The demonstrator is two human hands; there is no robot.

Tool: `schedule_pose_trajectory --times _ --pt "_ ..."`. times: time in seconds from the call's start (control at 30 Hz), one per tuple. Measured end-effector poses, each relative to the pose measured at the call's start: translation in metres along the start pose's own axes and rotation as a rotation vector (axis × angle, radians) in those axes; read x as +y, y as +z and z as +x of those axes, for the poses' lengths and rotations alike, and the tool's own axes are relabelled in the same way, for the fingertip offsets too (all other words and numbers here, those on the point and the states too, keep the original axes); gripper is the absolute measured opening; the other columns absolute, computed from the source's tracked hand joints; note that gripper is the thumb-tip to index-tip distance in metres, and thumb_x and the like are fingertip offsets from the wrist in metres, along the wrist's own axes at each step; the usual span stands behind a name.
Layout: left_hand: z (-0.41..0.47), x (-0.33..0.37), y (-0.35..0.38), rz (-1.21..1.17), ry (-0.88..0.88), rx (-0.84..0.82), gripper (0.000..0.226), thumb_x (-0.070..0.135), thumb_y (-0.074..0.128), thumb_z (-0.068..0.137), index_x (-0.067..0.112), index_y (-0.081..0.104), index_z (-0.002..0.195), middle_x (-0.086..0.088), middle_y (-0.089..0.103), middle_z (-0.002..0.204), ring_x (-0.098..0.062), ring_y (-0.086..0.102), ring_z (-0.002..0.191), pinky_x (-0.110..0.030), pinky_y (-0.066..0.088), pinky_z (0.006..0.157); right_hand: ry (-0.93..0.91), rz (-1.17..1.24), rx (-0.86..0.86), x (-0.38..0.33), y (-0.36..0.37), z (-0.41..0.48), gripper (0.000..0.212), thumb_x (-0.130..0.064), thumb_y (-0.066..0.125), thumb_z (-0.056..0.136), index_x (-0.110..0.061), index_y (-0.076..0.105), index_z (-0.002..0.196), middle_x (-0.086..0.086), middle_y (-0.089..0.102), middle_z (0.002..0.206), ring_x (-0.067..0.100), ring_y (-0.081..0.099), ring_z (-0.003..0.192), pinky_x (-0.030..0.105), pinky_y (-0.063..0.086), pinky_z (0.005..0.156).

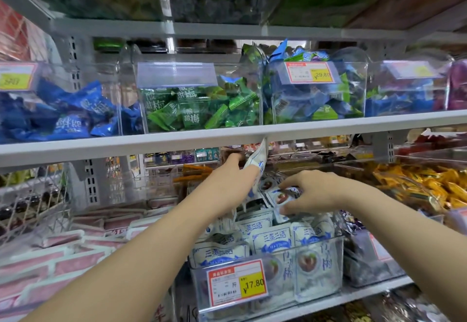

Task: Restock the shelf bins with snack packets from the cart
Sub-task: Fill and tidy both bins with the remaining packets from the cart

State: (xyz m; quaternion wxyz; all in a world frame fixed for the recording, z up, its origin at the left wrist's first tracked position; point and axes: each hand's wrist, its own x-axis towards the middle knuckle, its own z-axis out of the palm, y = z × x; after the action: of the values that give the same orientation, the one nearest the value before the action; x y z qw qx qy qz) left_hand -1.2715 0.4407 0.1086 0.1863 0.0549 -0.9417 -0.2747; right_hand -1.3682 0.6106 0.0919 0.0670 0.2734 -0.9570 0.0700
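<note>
Shelf edge (177, 142) overhangs packet (258, 163); pink packs (75, 258) left

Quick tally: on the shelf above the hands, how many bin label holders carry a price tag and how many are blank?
Holders with a price tag: 3 (left tag, 29.80 tag, right tag)
Blank holders: 1 (blank holder on the green-packet bin)
Total: 4

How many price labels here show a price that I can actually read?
2. The 29.80 label hangs on the upper bin of blue and green packets; the 17.80 label on the lower bin of white packets. Other labels are too blurred.
</note>
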Motion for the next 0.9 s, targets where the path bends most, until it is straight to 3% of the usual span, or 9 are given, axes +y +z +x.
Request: schedule_pose_trajectory --times 0.13,0.2,0.33,0.4,0.5,0.57,0.67,0.8,0.9 --pt "0.005 0.005 0.007 -0.076 -0.024 -0.031 0.059 0.038 0.036 0.102 0.024 0.019 0.157 0.011 0.045 0.078 -0.009 0.047 0.069 -0.03 0.035 0.063 0.001 -0.018 0.008 0.004 0.002 -0.002 0.053 -0.041 0.055 0.09 -0.038 0.05 0.142 -0.002 0.06 0.137 0.023 0.053 0.124 0.046 0.035 0.109" --pt "0.004 0.007 0.016 -0.087 -0.022 -0.057 0.061 0.036 0.035 0.102 0.027 0.013 0.158 0.01 0.051 0.085 -0.015 0.056 0.079 -0.033 0.043 0.074 -0.04 -0.055 0.164 0.001 0.012 -0.003 0.055 -0.039 0.048 0.092 -0.033 0.044 0.147 0.002 0.057 0.141 0.026 0.05 0.128 0.047 0.032 0.113" --pt "0.006 0.005 0.032 -0.1 -0.006 -0.043 0.06 0.03 0.034 0.1 0.029 0.014 0.157 -0.006 0.062 0.128 -0.031 0.06 0.112 -0.045 0.041 0.106 -0.275 0.306 0.249 -0.016 0.022 -0.014 0.067 -0.028 0.047 0.088 -0.041 0.031 0.151 -0.002 0.067 0.115 0.008 0.057 0.083 0.042 0.041 0.104" --pt "0.007 0.002 0.031 -0.153 -0.002 0.002 0.053 0.025 0.037 0.101 0.024 0.024 0.152 -0.01 0.059 0.134 -0.03 0.06 0.113 -0.039 0.048 0.098 -0.356 0.422 0.198 -0.022 0.023 -0.018 0.078 -0.04 0.052 0.081 -0.048 0.021 0.152 -0.002 0.058 0.137 0.012 0.06 0.107 0.04 0.044 0.105" --pt "0.007 -0.002 0.02 -0.205 -0.004 0.056 0.039 0.025 0.044 0.102 0.019 0.036 0.14 -0.009 0.066 0.12 -0.026 0.066 0.102 -0.036 0.051 0.086 -0.441 0.536 0.203 -0.02 0.02 -0.015 0.093 -0.044 0.066 0.081 -0.042 0.013 0.157 -0.018 0.032 0.157 -0.003 0.037 0.137 0.03 0.036 0.114" --pt "0.004 -0.003 0.013 -0.216 0.002 0.058 0.032 0.026 0.047 0.103 0.017 0.042 0.133 -0.006 0.068 0.118 -0.02 0.066 0.098 -0.029 0.048 0.074 -0.458 0.448 0.204 -0.02 0.02 -0.013 0.098 -0.053 0.072 0.079 -0.041 0.016 0.158 -0.02 0.027 0.158 -0.007 0.03 0.138 0.024 0.03 0.115" --pt "0.001 -0.012 0.007 -0.177 0.017 0.03 0.011 0.027 0.051 0.102 0.024 0.051 0.113 0.0 0.07 0.103 -0.015 0.064 0.084 -0.02 0.045 0.062 -0.437 0.378 0.255 -0.02 0.027 -0.01 0.083 -0.032 0.073 0.086 -0.044 0.026 0.153 -0.017 0.038 0.149 -0.004 0.035 0.132 0.017 0.028 0.108" --pt "0.0 -0.023 0.0 -0.223 0.022 0.032 0.073 0.047 0.058 0.096 0.02 0.022 0.154 0.001 0.065 0.13 -0.02 0.068 0.106 -0.033 0.053 0.088 -0.42 0.402 0.376 -0.024 0.031 -0.01 0.079 0.001 0.058 0.083 -0.039 0.04 0.149 -0.011 0.034 0.156 0.004 0.029 0.144 0.026 0.025 0.118" --pt "-0.005 -0.028 -0.009 -0.195 0.079 0.039 0.072 0.052 0.054 0.097 0.035 0.018 0.157 0.008 0.037 0.157 -0.014 0.048 0.131 -0.025 0.036 0.092 -0.477 0.398 0.437 -0.026 0.028 -0.014 0.084 0.008 0.054 0.075 -0.043 0.049 0.142 -0.015 0.039 0.154 0.005 0.034 0.143 0.03 0.031 0.116"
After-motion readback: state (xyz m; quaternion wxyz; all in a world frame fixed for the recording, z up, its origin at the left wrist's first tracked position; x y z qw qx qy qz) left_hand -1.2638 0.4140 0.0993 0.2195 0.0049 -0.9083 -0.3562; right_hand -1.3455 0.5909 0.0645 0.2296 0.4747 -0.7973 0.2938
